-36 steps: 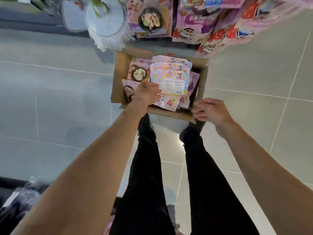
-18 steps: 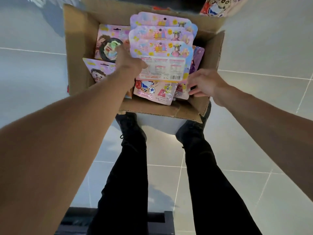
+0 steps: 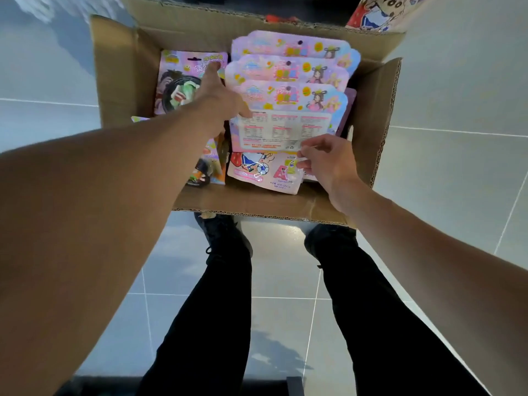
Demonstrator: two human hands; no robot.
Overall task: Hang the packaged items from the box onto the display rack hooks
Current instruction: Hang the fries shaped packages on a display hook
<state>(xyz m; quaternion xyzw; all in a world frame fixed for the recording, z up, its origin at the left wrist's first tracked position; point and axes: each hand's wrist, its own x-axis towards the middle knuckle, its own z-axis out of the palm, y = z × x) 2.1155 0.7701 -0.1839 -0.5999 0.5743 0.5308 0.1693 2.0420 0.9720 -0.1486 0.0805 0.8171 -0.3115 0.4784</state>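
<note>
The lower right corner of the front purple packet [image 3: 288, 121] is now pinched between the thumb and curled fingers of the right hand [image 3: 328, 164], which half a second ago hung just outside it, while the left hand [image 3: 220, 95] is laid with straight fingers between that stack and the bowl-picture packet [image 3: 183, 84]. All packets are still held in the cardboard box [image 3: 257, 201] on the floor; picking is judged just begun.

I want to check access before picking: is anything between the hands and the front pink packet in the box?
Nothing visible is. The left hand and right hand are already at the edges of the front pink packet, atop the others in the cardboard box.
</note>
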